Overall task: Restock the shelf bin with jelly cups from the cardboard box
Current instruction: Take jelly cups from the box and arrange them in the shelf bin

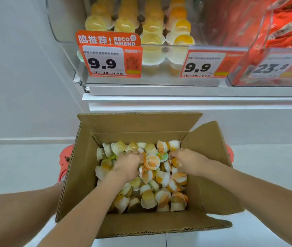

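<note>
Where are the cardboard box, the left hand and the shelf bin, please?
cardboard box [138,123]: head view, inside of its far flap.
left hand [126,167]: head view, back of the hand.
shelf bin [65,24]: head view, its clear left wall.

Both forearms are bare, no sleeves showing. The hands [127,165] carry no gloves, rings or watch. Coral-red perforated clogs [65,163] on the feet.

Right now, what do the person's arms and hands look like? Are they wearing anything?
Both arms are bare all the way to the picture's edge: no sleeves show. The left hand and right hand wear no gloves. I see no watch, bracelet or ring, though the fingers are partly hidden among the jelly cups.
</note>
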`<control>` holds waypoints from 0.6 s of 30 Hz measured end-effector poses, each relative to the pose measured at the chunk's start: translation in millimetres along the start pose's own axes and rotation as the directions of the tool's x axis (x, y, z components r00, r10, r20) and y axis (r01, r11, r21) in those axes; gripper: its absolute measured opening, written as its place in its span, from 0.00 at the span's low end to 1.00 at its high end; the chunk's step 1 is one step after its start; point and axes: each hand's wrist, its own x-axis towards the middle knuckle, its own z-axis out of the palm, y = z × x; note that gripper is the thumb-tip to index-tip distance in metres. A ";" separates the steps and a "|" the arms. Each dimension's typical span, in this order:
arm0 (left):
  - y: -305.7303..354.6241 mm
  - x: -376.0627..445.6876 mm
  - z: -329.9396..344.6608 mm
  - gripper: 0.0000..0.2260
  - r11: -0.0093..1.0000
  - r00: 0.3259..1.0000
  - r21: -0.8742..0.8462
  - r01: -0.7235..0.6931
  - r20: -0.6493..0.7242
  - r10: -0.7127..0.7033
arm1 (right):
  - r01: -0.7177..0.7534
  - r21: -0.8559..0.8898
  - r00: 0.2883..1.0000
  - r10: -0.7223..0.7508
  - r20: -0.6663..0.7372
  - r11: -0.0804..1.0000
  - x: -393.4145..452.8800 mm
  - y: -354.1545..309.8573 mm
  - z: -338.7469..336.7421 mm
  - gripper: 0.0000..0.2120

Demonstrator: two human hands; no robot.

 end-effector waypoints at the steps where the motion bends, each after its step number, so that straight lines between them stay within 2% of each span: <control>1: 5.5 9.6 8.0 0.24 1.000 1.000 -0.008 -0.015 -0.007 0.015 | -0.033 -0.036 0.999 0.034 0.039 0.999 10.9 2.8 10.5 0.17; 6: 26.7 52.4 31.9 0.32 0.997 1.000 -0.078 0.008 -0.020 -0.009 | -0.104 -0.158 0.969 0.136 0.206 0.982 48.2 17.5 47.7 0.19; 10: 30.6 66.8 45.5 0.29 0.999 0.997 -0.021 0.046 -0.056 -0.048 | -0.076 -0.243 0.934 0.154 0.322 0.967 57.6 13.6 60.6 0.25; 15: 26.2 65.8 53.4 0.28 1.000 0.989 -0.007 -0.006 -0.147 0.005 | -0.109 -0.277 0.927 0.198 0.318 0.955 63.8 11.9 68.0 0.30; 18: 25.0 57.4 49.3 0.29 0.989 0.987 -0.146 -0.026 -0.160 0.002 | -0.092 -0.292 0.939 0.181 0.294 0.952 57.1 8.8 59.2 0.35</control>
